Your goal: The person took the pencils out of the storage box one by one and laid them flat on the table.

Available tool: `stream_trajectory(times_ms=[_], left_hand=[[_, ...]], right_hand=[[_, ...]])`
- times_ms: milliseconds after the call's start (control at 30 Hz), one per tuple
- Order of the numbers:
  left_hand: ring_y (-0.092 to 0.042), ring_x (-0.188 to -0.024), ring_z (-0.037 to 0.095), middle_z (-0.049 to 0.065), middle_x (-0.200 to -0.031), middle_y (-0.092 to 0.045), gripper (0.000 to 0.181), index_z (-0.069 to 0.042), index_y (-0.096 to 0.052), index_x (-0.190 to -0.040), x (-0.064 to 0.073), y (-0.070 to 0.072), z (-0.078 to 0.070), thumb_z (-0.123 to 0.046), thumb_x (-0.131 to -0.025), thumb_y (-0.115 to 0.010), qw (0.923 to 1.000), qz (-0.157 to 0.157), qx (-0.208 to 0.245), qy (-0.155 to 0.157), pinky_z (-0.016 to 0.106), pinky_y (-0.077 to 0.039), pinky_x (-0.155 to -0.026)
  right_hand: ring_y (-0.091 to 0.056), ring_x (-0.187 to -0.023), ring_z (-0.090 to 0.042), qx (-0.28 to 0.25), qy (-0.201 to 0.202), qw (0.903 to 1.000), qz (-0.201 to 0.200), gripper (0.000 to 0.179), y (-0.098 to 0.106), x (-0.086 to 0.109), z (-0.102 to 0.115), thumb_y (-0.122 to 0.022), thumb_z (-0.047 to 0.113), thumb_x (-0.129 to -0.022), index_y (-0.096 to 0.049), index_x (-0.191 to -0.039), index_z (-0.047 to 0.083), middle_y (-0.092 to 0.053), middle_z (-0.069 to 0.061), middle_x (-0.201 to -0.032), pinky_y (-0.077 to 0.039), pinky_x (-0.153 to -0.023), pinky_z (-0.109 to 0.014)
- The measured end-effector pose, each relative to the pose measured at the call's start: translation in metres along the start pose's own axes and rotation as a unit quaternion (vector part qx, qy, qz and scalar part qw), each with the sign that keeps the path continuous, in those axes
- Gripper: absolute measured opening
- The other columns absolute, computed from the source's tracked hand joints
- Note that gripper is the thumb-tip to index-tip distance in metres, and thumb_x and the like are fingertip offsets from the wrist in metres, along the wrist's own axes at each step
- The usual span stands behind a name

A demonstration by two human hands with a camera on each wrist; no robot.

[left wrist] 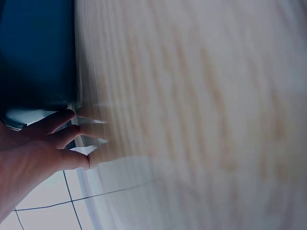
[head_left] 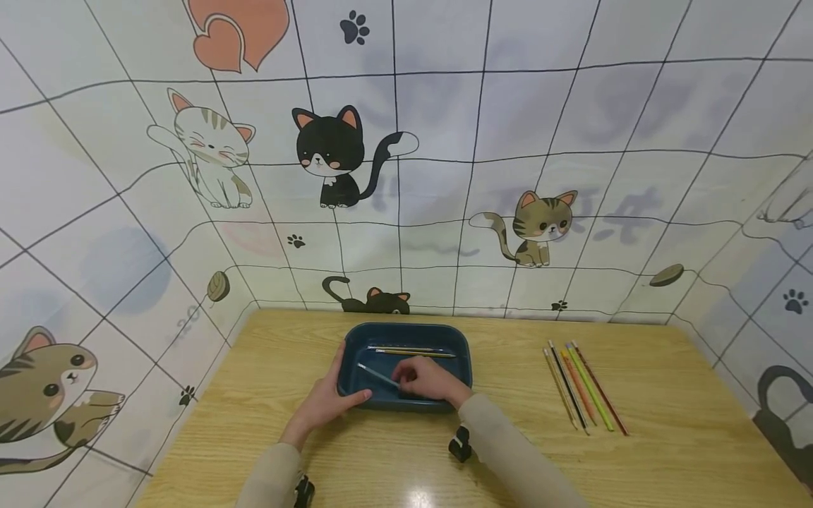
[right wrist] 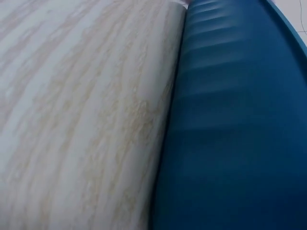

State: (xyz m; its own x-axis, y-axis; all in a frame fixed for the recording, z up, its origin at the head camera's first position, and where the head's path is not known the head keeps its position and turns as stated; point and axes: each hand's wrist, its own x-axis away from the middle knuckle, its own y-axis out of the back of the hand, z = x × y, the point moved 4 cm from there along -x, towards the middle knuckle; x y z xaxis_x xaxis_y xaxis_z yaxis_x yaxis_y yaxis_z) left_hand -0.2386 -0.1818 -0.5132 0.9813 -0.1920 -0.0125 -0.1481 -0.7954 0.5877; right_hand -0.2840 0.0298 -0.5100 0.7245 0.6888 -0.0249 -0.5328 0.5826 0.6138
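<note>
A dark blue rectangular tray [head_left: 406, 405] stands on the wooden table. My left hand [head_left: 327, 402] holds its near left corner, thumb over the front rim and fingers along the outer left wall. In the left wrist view, the spread fingers of that hand [left wrist: 53, 143] lie against the tray's side [left wrist: 38, 57], down at the table. Inside the tray, my right hand [head_left: 428, 379] pinches one end of a thin, pale pencil [head_left: 377, 375] slanting up to the left. Its fingertips are partly hidden. Behind it, yellowish pencils [head_left: 413, 352] lie across the tray floor.
Several coloured pencils [head_left: 584, 384] lie side by side on the table at the right. A cloth with cat pictures [head_left: 330, 155] hangs behind and on both sides. The right wrist view shows the tray's outer wall [right wrist: 235, 134] beside the tabletop [right wrist: 86, 120].
</note>
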Motion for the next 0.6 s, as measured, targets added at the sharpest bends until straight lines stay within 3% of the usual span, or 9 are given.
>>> stream_trajectory(times_ms=[167, 600], left_hand=[[-0.05, -0.116, 0.041, 0.034, -0.143, -0.035, 0.11, -0.009, -0.006, -0.156, -0.001, -0.001, 0.001, -0.041, -0.08, -0.079, 0.9999, -0.002, -0.011, -0.002, 0.055, -0.037, -0.097], [-0.047, -0.121, 0.046, 0.034, -0.146, -0.032, 0.109, -0.009, -0.006, -0.156, -0.001, -0.001, 0.001, -0.039, -0.081, -0.079, 0.9998, 0.001, -0.021, 0.006, 0.057, -0.036, -0.098]], right_hand=[[-0.052, -0.069, -0.007, -0.016, 0.016, 0.9996, -0.015, 0.014, 0.004, 0.002, 0.002, -0.063, 0.002, -0.089, -0.068, -0.102, 0.002, -0.059, 0.005, -0.078, -0.044, -0.065, -0.026], [-0.056, -0.078, -0.012, -0.07, 0.005, 0.9959, -0.057, 0.017, 0.018, 0.007, 0.013, -0.062, 0.005, -0.092, -0.067, -0.107, 0.003, -0.061, 0.002, -0.087, -0.046, -0.072, -0.027]])
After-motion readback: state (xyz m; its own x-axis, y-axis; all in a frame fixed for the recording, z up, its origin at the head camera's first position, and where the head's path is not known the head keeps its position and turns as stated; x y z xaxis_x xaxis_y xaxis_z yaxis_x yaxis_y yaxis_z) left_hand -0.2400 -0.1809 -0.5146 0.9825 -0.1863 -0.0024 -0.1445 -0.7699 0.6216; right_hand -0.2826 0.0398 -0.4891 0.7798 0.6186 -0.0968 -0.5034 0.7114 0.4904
